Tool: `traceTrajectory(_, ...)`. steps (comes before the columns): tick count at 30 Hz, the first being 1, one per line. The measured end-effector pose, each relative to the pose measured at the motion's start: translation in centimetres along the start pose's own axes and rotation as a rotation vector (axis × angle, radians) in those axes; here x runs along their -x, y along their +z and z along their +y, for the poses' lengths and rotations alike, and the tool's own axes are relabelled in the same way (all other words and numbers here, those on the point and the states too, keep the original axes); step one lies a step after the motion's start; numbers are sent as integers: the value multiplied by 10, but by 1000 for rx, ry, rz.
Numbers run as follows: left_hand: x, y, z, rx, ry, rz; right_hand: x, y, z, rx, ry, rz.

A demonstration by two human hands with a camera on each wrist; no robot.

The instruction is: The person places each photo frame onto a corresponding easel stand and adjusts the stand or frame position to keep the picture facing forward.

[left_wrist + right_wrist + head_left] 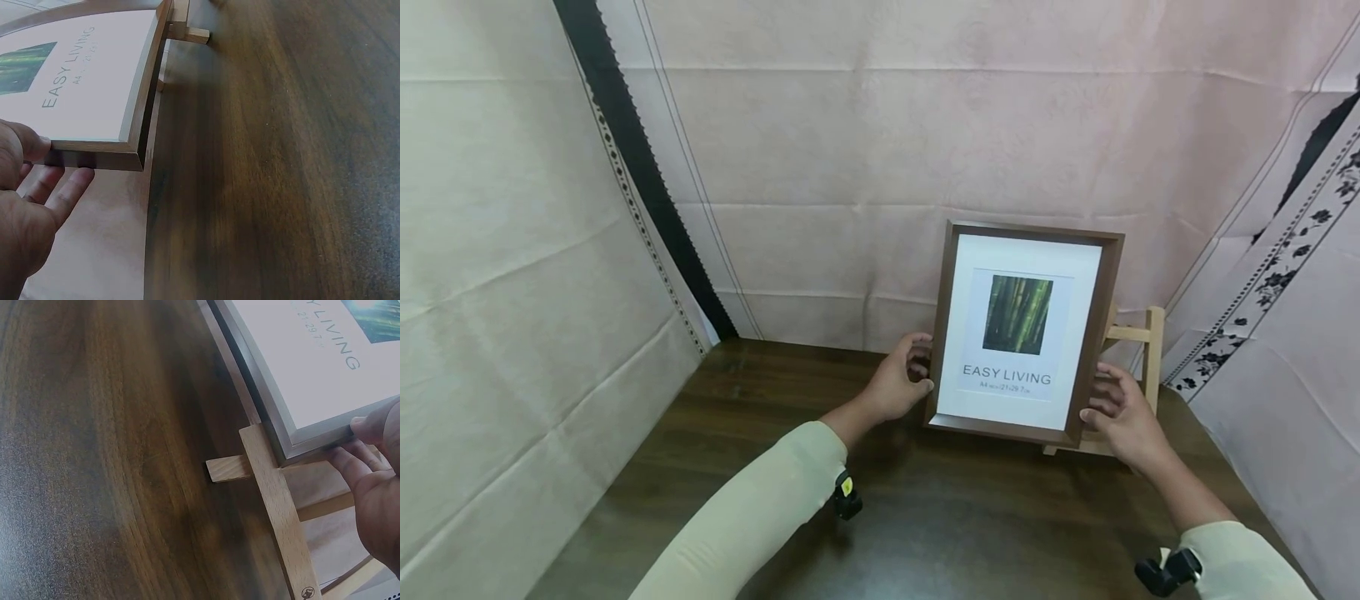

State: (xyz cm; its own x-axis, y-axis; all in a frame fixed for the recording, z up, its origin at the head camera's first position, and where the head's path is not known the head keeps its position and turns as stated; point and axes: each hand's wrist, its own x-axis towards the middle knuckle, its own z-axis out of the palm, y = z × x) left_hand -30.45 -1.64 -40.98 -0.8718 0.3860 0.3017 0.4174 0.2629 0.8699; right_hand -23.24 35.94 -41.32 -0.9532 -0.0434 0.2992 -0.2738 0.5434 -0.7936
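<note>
A brown picture frame (1026,333) with a white mat, a small bamboo print and the words "EASY LIVING" stands tilted back at the right of the table. My left hand (898,383) holds its left edge, thumb at the front rim and fingers along the side. On the opposite edge my right hand (1127,421) grips it, with the thumb on the front rim and the fingers at the side and underneath. Behind the frame, jutting out to the right, is a light wooden easel (1153,354). In the right wrist view the frame's corner lies against the easel's crossbar (281,512).
The dark wooden table (925,517) stretches toward the front and left. Pale cloth (880,142) hangs behind it, with further cloth at both sides; the right one has a black floral border (1273,275).
</note>
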Motion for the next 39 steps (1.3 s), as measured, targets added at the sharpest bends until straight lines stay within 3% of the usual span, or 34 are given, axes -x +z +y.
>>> traceTrajectory(29, -8, 11, 3, 3, 6, -2, 3, -8, 4, -30, -32, 50)
traceTrajectory(39, -8, 15, 5, 16, 19, 2, 6, -12, 5, 22, -13, 46)
